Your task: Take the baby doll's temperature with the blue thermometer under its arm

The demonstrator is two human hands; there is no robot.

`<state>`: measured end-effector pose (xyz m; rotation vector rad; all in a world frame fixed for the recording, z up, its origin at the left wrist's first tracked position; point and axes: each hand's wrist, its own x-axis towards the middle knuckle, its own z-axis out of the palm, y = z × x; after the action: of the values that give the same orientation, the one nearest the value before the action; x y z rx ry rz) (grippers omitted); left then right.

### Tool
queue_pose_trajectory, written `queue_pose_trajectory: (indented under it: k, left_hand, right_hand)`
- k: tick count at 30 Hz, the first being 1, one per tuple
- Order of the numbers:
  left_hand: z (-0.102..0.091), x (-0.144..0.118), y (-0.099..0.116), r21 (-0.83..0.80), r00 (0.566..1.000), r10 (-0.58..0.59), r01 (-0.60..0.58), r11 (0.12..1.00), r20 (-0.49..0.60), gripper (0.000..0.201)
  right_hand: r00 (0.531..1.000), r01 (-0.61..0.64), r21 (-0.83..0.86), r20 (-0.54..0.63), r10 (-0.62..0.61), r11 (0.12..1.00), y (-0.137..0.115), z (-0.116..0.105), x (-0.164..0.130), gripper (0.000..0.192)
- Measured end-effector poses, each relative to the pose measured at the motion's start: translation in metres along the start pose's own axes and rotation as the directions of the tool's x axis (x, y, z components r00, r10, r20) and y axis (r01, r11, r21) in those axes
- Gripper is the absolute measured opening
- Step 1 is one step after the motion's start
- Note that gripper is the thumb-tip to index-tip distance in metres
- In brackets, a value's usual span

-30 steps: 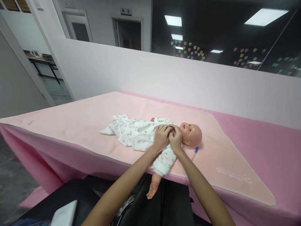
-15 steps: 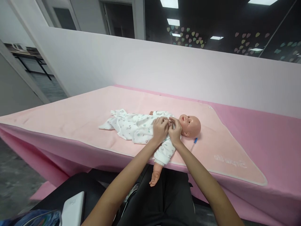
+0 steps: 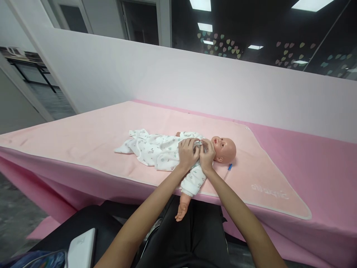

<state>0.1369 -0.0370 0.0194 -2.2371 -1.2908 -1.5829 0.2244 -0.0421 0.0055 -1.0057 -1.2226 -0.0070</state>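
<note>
A person's left hand [image 3: 187, 153] and right hand [image 3: 206, 156] meet at the neckline of a white printed cotton baby suit [image 3: 160, 152] worn by a bald plastic baby doll [image 3: 224, 149], which lies on its back near the front edge of a pale pink towel [image 3: 92, 137] spread over a table. Fingers of both hands are bunched together, pinching the cloth just below the doll's chin. Body and legs already look covered and only the collar seems left to close; one bare doll arm [image 3: 182, 207] hangs over the front edge.
</note>
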Motion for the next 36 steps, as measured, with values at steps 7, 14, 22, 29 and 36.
queue_pose_trajectory:
  k: [7, 14, 22, 29, 36]
  left_hand:
    - [-0.002, -0.001, 0.0, 0.026, 1.0, 0.007, -0.008, 1.0, 0.007, 0.027]
    - [-0.026, -0.008, -0.024, 0.078, 0.982, 0.169, -0.176, 0.981, 0.082, 0.022]
    - [-0.04, -0.014, -0.039, 0.071, 1.0, -0.004, 0.002, 0.998, 0.03, 0.016]
    - [-0.04, -0.014, -0.032, 0.066, 0.997, 0.025, -0.03, 0.997, 0.071, 0.013]
    - [-0.04, -0.014, -0.034, 0.006, 0.995, 0.035, -0.035, 0.999, 0.091, 0.011]
  right_hand:
    - [1.0, 0.005, -0.039, 0.011, -0.005, 0.999, -0.001, -0.001, 0.001, 0.022]
    - [1.0, 0.02, 0.002, 0.007, -0.02, 1.0, -0.003, 0.0, 0.0, 0.023]
    - [0.995, 0.096, -0.044, 0.012, -0.096, 0.994, -0.004, 0.0, -0.002, 0.025]
    - [0.908, 0.337, -0.247, 0.342, -0.243, 0.909, -0.008, 0.0, -0.006, 0.023]
    - [0.878, 0.37, -0.252, 0.409, -0.248, 0.894, -0.011, -0.001, -0.007, 0.013]
